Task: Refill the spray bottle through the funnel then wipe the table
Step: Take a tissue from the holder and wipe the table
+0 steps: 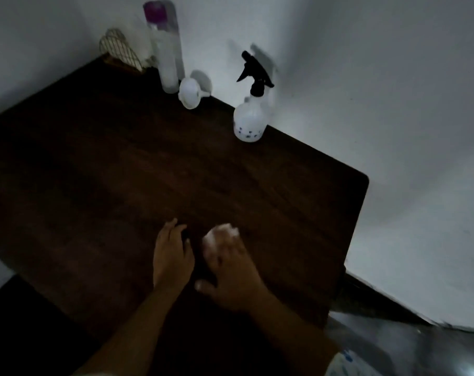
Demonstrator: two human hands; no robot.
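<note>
1. Starts closest in with the left grip [172, 256]: lies on the dark tabletop [94, 164], fingers mostly straight and loose, holding nothing that shows. Too dim to tell what the dark spot by its fingertips is.
2. Just beside it, the right grip [230, 270]: curls over a small white wad [221, 231] and presses it onto the tabletop. Looks like a cloth or tissue, but too blurry to be sure.
3. Seems to be the wiping part of the job, judging by the wad under the fingers.
4. Far side next: the spray bottle [250, 118], standing straight up at the back edge by the wall [366, 90], black trigger top on. Sits well apart from both grips, ahead and a bit to the right, so nearer the right grip.
5. Left of that, the white funnel [191, 93], just beside the foot of a tall bottle with a purple cap [165, 50]. Not in the spray bottle.
6. Farthest back in the corner, a wire thing [122, 52], too dim to name.
7. Probably needs the wad to slide away from the body toward the bottles, and to stop short so nothing tips.
</note>
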